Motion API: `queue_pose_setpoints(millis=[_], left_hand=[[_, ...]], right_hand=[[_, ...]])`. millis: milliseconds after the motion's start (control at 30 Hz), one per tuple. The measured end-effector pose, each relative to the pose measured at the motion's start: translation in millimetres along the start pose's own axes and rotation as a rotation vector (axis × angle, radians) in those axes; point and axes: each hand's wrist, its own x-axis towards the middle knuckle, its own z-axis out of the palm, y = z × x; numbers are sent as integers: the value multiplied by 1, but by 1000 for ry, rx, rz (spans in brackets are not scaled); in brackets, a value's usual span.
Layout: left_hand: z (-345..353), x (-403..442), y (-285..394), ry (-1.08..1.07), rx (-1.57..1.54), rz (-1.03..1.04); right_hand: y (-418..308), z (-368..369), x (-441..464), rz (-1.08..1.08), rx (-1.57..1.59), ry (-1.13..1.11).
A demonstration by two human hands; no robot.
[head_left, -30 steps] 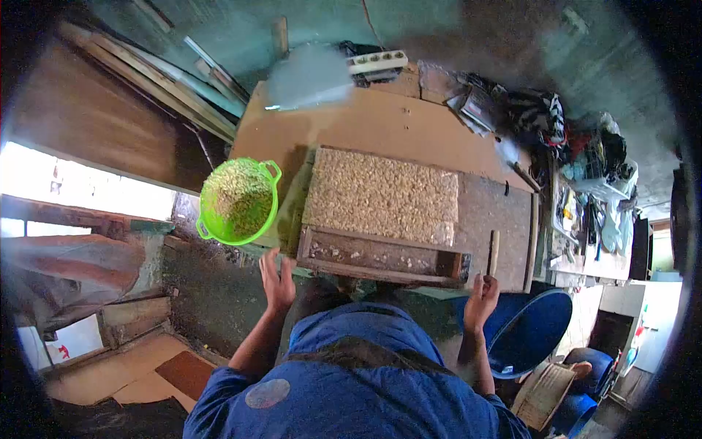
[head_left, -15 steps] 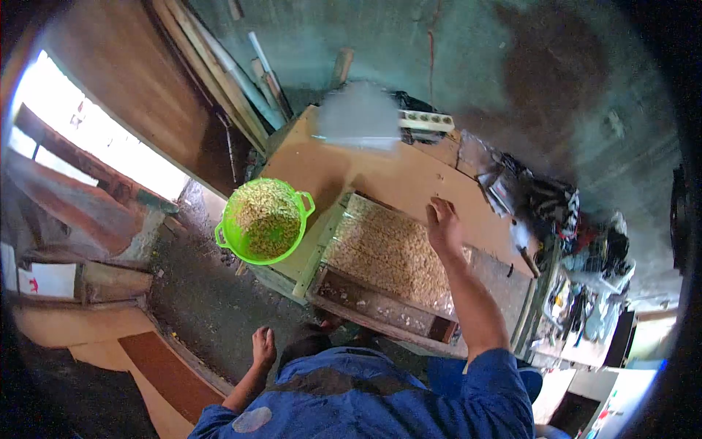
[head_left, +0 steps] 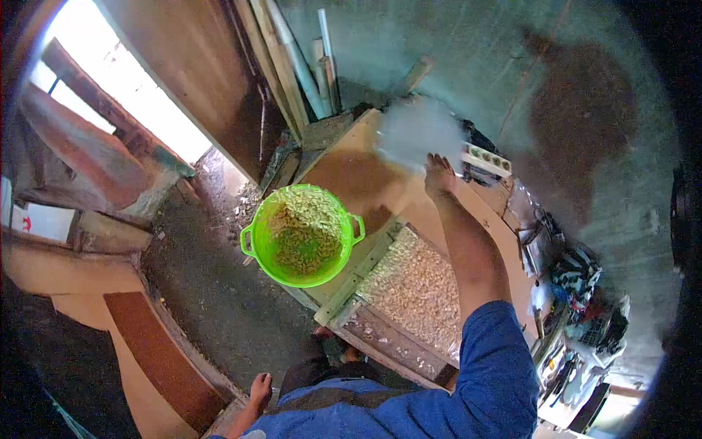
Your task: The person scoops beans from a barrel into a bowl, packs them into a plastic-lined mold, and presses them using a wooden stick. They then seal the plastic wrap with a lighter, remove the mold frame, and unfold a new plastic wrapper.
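My right hand (head_left: 440, 175) reaches over the wooden table with its fingers stretched out. Its fingertips are at the near right edge of a pale, translucent pile of plastic (head_left: 417, 135), perhaps sheets or bags; whether they touch it I cannot tell. Low beside my body hangs my left hand (head_left: 260, 388), fingers curled in and nothing visible in them. Under my right forearm lies a shallow wooden tray (head_left: 344, 304) with small pale pieces (head_left: 409, 282) spread across it. A bright green two-handled basket (head_left: 298, 276), partly filled with similar pale pieces, stands to the tray's left.
A white power strip (head_left: 486, 159) lies at the table's back edge. Dark bags and clutter (head_left: 578, 274) line the right side. Boards and poles (head_left: 281, 66) lean against the wall at the back left. A brown panel (head_left: 164, 358) lies at the lower left.
My right hand has moved from above the tray's right side forward to the plastic pile. The view has turned, so the table and basket appear farther right. My left hand stays low.
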Motion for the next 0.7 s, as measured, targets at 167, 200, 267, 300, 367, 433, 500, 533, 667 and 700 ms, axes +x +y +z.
queue_pose_setpoints(millis=[167, 200, 267, 300, 367, 433, 500, 533, 667, 700], left_hand=[[12, 12, 13, -23, -237, -41], [-1, 3, 42, -29, -187, 27], [1, 13, 45, -36, -157, 38], [1, 18, 48, -38, -120, 52], [-5, 17, 69, -51, -177, 27], [-8, 23, 79, -68, -211, 37], [-3, 31, 76, -96, -231, 3], [-13, 27, 97, -89, -236, 31], [-5, 51, 93, -69, -206, 193], [-11, 52, 107, -90, -228, 199]], right_hand=[[-9, -17, -1, 103, -95, 3], [-10, -28, -1, 185, 17, 10], [-11, -52, 2, 266, 119, 19], [-11, -68, 4, 220, 172, 18], [-10, -95, 12, 172, 214, 23], [-12, -127, 22, 145, 234, 130], [-12, -158, 26, 106, 197, 54], [-8, -168, 33, 103, 273, 216], [2, -225, 38, 101, 304, 391], [0, -241, 36, 185, 295, 448]])
